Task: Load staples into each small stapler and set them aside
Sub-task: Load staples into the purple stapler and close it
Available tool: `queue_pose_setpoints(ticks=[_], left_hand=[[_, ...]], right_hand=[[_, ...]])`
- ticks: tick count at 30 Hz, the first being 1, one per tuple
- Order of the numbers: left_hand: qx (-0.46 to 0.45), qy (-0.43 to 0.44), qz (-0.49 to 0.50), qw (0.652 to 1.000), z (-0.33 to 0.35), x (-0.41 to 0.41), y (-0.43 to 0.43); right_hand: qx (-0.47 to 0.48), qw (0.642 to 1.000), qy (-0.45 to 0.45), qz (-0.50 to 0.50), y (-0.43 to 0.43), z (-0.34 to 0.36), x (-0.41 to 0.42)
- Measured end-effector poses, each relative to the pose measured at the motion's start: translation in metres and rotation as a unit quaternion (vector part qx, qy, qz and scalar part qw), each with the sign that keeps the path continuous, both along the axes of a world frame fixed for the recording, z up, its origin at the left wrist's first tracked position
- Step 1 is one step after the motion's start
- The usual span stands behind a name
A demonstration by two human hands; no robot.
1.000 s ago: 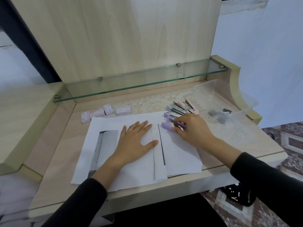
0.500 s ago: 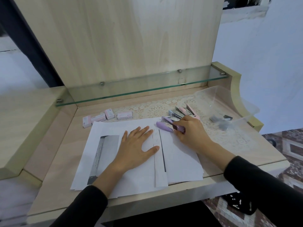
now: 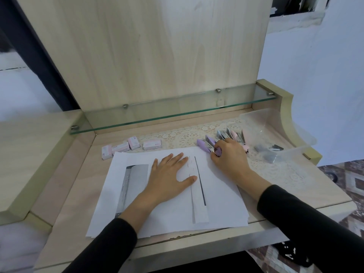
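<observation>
A row of several small staplers [image 3: 228,135], purple, grey and pink, lies on the lace mat at the desk's right. My right hand [image 3: 229,156] curls its fingers round a purple stapler [image 3: 205,146] at the row's left end, just past the paper's top edge. My left hand [image 3: 169,174] rests flat with straight fingers on the white paper sheets [image 3: 220,203]. Several pink staple boxes [image 3: 130,146] lie beyond the paper at the left.
A clear plastic tub [image 3: 275,133] with dark staple strips stands at the far right on the lace mat [image 3: 183,136]. A glass shelf [image 3: 173,111] spans the back above the desk. A raised wooden side ledge [image 3: 35,154] sits left.
My right hand has slid the purple stapler back off the paper toward the row of staplers. The left hand stays flat on the paper.
</observation>
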State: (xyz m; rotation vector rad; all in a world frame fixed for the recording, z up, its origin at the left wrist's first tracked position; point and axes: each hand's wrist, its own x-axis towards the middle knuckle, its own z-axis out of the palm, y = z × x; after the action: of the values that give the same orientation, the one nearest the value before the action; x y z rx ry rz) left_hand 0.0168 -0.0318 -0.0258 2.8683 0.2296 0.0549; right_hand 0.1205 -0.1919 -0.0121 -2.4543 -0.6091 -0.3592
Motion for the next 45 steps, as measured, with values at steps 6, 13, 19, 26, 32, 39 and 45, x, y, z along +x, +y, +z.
queue_pose_setpoints(ticks=[6, 13, 19, 26, 32, 39, 45], left_hand=[[-0.001, 0.008, -0.03, 1.0, 0.001, 0.017, -0.015], [-0.022, -0.003, -0.023, 1.0, 0.004, 0.022, -0.013], [-0.026, -0.032, -0.02, 0.999, 0.02, 0.005, -0.01], [0.006, -0.001, 0.006, 1.0, 0.019, -0.034, 0.007], [0.023, -0.001, 0.048, 0.999, 0.005, -0.067, 0.047], [0.027, 0.019, 0.082, 0.996, -0.007, -0.08, 0.05], [0.034, 0.042, 0.11, 0.992, -0.003, -0.081, 0.043]], right_hand=[[-0.011, 1.0, 0.012, 0.0, -0.003, 0.001, 0.009], [0.005, 0.999, -0.01, 0.031, -0.016, 0.006, 0.0], [-0.075, 0.997, 0.0, 0.024, -0.023, 0.012, -0.004], [-0.096, 0.992, -0.044, 0.07, -0.016, 0.019, -0.025], [-0.177, 0.961, 0.021, 0.213, -0.024, 0.005, -0.048], [-0.19, 0.956, -0.002, 0.222, -0.031, 0.002, -0.044], [-0.182, 0.958, 0.046, 0.216, -0.034, -0.002, -0.035]])
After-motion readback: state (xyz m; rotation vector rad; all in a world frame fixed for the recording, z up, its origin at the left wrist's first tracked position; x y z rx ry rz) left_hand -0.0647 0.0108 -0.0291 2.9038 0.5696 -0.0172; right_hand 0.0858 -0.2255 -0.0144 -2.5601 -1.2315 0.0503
